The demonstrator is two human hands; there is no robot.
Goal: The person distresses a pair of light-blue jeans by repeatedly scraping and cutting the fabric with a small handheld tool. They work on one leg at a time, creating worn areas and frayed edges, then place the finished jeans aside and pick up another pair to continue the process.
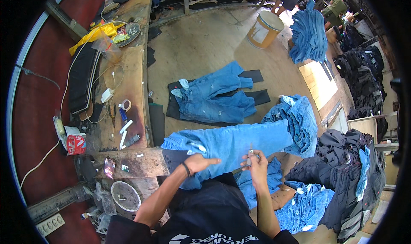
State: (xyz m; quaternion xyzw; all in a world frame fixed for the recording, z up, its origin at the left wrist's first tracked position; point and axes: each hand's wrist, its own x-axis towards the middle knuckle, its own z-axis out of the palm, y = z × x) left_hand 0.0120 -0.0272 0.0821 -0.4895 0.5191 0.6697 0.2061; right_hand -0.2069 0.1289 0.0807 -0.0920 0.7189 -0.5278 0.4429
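A light blue pair of jeans (244, 143) lies stretched across in front of me, its far leg end to the right. My left hand (199, 163) grips the jeans near their left end, thumb pointing right along the cloth; its other fingers are partly hidden. Pinched in my right hand (256, 163) is a small grey metal tool (250, 152) with a thin upright tip, held over the jeans leg; its exact kind cannot be made out. A dark patch of cloth (174, 160) shows beneath the jeans at the left.
Another pair of jeans (214, 94) lies flat beyond, on dark cloth. Jeans are piled at right (297, 124) and lower right (302, 205), beside dark garments (338, 171). A wooden bench (124, 81) at left holds pliers (112, 115) and tape (126, 105). A drum (265, 29) stands far off.
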